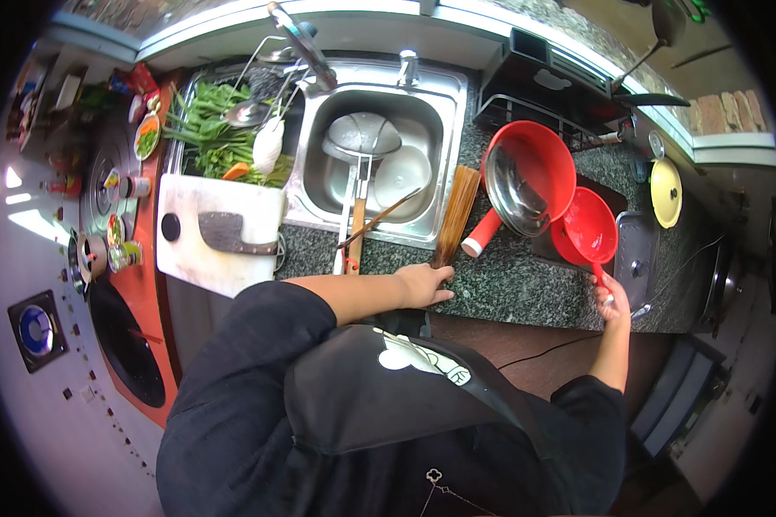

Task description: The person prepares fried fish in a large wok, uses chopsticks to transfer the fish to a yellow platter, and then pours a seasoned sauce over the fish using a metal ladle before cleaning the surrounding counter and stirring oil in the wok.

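Note:
My left hand [425, 285] grips the dark narrow end of a bamboo wok brush [460, 207], whose split bristles point away from me along the sink's right side. At the right, my right hand [612, 297] is closed around the handle of a small red pan [585, 226]. Beside that pan stands a larger red pot [549, 155] with a handle. A glass lid [517, 194] leans inside the pot. Between the sink and my left forearm, a wooden-handled utensil [357, 226] and a thin dark stick [381, 220] rest across the sink's front edge.
The steel sink [449, 129] holds a strainer [362, 136] and a white bowl [404, 178]. A cleaver [223, 232] lies on a white cutting board [187, 258], with leafy greens [210, 129] behind. A black rack [549, 77] stands at the back right; a yellow lid [666, 194] is farther right.

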A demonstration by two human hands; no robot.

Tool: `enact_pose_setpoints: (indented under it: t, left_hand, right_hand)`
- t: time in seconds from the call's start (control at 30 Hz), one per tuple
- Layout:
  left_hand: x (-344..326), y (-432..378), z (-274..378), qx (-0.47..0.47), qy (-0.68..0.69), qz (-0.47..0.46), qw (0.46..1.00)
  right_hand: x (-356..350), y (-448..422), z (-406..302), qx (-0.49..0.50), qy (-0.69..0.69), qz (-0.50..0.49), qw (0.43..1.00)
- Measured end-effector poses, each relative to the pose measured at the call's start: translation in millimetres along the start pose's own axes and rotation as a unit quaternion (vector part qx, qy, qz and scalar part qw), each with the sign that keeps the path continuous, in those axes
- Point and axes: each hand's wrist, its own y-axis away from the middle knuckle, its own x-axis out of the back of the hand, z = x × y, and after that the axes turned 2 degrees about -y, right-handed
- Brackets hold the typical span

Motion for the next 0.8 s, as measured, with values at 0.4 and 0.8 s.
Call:
enact_pose_setpoints:
  t: [0.4,0.8]
  left_hand:
    - [13.3,287.3,-80.4,-0.165,0.313,0.092,0.931]
    - [-141.8,858.8,-336.4,-0.215,0.591,0.362,0.688]
  right_hand:
    - [-87.7,163.6,163.3,0.163,-0.138,-0.091,0.973]
    - [-447.9,346.7,452.8,0.195,0.111,-0.091,0.970]
